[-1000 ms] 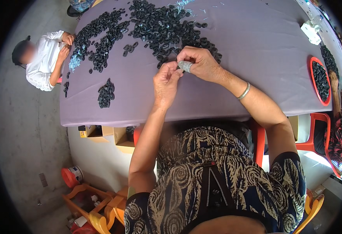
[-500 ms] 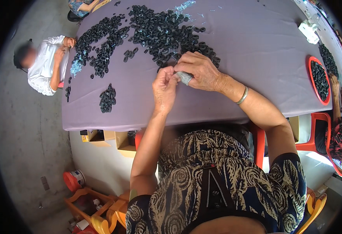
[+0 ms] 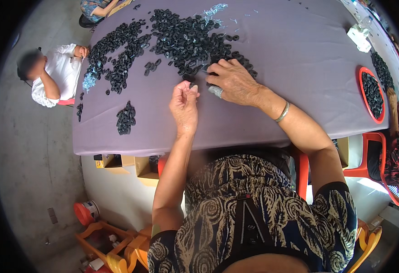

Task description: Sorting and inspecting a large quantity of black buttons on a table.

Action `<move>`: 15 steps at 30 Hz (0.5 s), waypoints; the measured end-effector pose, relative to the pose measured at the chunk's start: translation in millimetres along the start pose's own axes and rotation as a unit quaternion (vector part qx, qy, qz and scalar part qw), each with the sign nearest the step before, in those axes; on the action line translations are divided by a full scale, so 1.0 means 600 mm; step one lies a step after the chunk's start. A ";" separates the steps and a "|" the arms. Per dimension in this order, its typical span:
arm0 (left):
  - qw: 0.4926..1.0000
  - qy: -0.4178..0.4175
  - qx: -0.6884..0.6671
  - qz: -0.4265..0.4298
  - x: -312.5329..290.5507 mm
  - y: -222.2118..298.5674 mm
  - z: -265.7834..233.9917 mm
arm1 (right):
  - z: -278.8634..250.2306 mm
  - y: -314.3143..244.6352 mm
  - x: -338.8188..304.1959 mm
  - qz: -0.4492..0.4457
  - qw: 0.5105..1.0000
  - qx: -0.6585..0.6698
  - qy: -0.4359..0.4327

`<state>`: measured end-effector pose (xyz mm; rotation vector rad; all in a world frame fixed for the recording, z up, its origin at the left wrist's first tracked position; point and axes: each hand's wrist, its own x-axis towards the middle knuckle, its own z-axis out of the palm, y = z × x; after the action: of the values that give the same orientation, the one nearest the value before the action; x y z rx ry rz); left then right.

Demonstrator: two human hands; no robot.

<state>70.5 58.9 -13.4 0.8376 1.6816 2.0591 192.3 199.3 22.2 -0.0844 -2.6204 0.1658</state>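
My left hand (image 3: 184, 109) is closed in a pinch above the cloth, with a small black oval piece (image 3: 192, 84) at its fingertips. To its right, my right hand (image 3: 233, 83) rests at the near edge of a large heap of black oval pieces (image 3: 181, 38). Its fingers are bent and spread, their tips among the pieces; no held piece shows. A grey wrap (image 3: 215, 91) covers the right thumb, and a bracelet (image 3: 283, 111) circles that wrist.
More black pieces form a second heap (image 3: 122, 50) and a small pile (image 3: 126, 118) on the purple tablecloth (image 3: 290, 54). Thin bluish bits (image 3: 215, 10) lie far off. A red basin (image 3: 362, 93) of black pieces stands right. A person in white (image 3: 63, 75) sits left.
My hands, together before, are now apart. The left has moved slightly left and down with a black piece; the right has opened toward the heap. The person in white has raised an arm.
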 end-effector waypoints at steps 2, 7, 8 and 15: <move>1.000 0.001 -0.005 -0.004 -0.001 0.000 -0.001 | -0.012 0.010 -0.001 0.008 1.000 -0.002 0.012; 1.000 -0.002 -0.005 -0.005 0.001 -0.003 -0.001 | -0.019 0.035 0.000 0.069 0.992 0.091 0.051; 1.000 -0.004 0.003 -0.010 0.000 0.001 0.001 | -0.016 0.043 0.000 0.099 0.989 0.087 0.060; 1.000 -0.013 0.012 -0.016 -0.001 0.004 0.003 | 0.010 0.042 0.002 0.049 0.996 -0.029 0.074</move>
<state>72.4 59.4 -11.2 0.8368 1.6973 2.0031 188.8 223.6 14.4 -0.2373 -2.4738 0.1135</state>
